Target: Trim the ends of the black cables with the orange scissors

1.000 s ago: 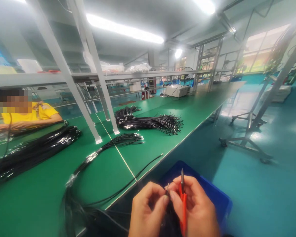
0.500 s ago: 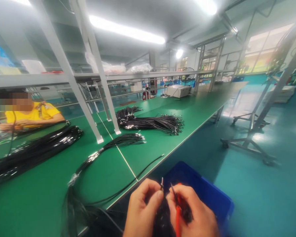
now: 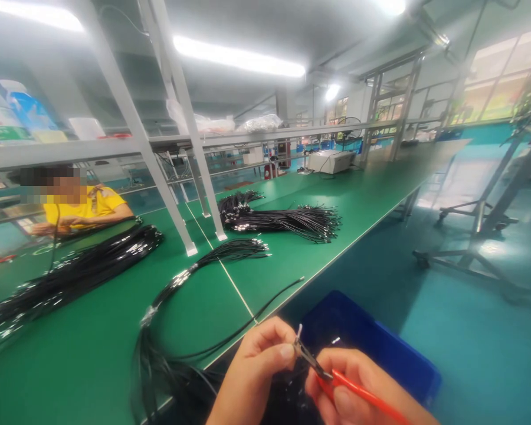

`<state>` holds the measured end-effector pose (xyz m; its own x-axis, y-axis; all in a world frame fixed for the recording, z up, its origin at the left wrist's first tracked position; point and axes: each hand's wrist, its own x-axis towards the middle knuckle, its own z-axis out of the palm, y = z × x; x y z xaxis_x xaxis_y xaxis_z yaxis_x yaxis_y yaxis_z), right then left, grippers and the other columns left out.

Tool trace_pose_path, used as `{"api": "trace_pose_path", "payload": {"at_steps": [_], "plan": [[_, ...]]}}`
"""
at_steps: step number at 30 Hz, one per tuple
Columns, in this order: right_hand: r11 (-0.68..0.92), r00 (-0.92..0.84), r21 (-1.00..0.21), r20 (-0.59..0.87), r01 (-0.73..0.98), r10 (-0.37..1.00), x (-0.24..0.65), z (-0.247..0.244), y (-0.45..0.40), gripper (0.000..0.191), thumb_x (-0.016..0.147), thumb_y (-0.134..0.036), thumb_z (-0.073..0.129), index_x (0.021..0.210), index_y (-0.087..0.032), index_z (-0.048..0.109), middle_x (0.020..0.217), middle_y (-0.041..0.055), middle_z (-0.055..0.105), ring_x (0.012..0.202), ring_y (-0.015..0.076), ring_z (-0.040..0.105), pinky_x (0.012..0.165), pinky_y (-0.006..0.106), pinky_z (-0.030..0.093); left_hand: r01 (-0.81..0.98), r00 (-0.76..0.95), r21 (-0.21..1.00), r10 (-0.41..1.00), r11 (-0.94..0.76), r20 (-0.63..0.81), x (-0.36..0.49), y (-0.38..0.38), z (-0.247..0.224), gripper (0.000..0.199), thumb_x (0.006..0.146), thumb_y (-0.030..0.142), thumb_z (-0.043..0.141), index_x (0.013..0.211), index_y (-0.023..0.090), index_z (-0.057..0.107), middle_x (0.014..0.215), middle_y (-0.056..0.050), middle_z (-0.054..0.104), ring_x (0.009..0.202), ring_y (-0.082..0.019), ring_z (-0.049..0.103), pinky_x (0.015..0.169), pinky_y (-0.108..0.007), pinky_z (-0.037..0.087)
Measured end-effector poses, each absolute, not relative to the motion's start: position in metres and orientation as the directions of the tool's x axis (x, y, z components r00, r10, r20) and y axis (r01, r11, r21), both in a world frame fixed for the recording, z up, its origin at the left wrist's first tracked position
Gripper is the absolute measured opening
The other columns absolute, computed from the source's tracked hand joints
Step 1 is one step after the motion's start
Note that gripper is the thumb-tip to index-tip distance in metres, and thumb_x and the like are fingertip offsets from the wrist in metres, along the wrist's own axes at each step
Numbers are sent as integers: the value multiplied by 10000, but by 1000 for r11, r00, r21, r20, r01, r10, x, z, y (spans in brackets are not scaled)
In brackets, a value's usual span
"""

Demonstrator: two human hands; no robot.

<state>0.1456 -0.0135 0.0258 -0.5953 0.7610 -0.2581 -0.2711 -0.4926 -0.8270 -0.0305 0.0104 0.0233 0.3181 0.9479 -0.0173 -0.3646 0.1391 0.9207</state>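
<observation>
Near the bottom centre, my left hand pinches a thin cable end with a light metallic tip pointing up. My right hand is closed around red-handled pliers. The dark jaws of this tool reach left and meet the cable end at my left fingertips; whether they are closed on it is too small to tell. A single black cable curves over the green table beside my left hand. Behind it lies a tied bundle of black cables with pale tips.
A blue bin stands below the table edge, behind my right hand. More black cable bundles lie further back. At the left, a person in a yellow shirt sits by a large cable bundle. Metal shelf posts rise from the table.
The pliers have turned, and their jaws have moved left to the cable end in my left hand. The whole view has shifted, with the table and person appearing further right.
</observation>
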Motion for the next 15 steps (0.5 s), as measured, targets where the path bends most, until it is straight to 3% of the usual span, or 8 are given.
{"api": "trace_pose_path", "payload": {"at_steps": [5, 10, 13, 15], "plan": [[-524, -582, -805, -293, -277, 758, 144, 21, -9, 572, 515, -604, 795, 837, -161, 629, 600, 8, 601, 473, 51, 404, 463, 171, 318, -351, 327, 925, 945, 143, -21, -28, 11, 24, 138, 660, 283, 694, 646, 165, 624, 586, 9, 511, 573, -120, 396, 573, -232, 333], [-435, -575, -887, -279, -152, 769, 140, 21, -5, 586, 510, -658, 750, 788, -177, 563, 485, -50, 538, 389, 47, 405, 368, 159, 251, -336, 303, 931, 952, 144, -38, -28, 11, 22, 145, 647, 282, 712, 650, 160, 635, 595, 4, 537, 569, -112, 401, 556, -219, 321], [-376, -486, -925, -307, -49, 818, 142, 27, -9, 535, 515, -634, 759, 722, -194, 536, 493, -85, 459, 440, 49, 377, 404, 164, 253, -333, 314, 932, 949, 140, -31, -31, 12, 18, 151, 670, 287, 704, 661, 163, 619, 584, 17, 517, 556, -102, 386, 537, -206, 306], [-303, -448, -952, -252, -45, 858, 146, 27, -12, 547, 528, -658, 740, 714, -187, 533, 536, -84, 431, 486, 51, 330, 451, 180, 251, -303, 318, 946, 948, 113, -11, -32, 12, 15, 165, 690, 301, 694, 665, 169, 598, 584, 23, 512, 545, -100, 380, 523, -203, 303]]}}
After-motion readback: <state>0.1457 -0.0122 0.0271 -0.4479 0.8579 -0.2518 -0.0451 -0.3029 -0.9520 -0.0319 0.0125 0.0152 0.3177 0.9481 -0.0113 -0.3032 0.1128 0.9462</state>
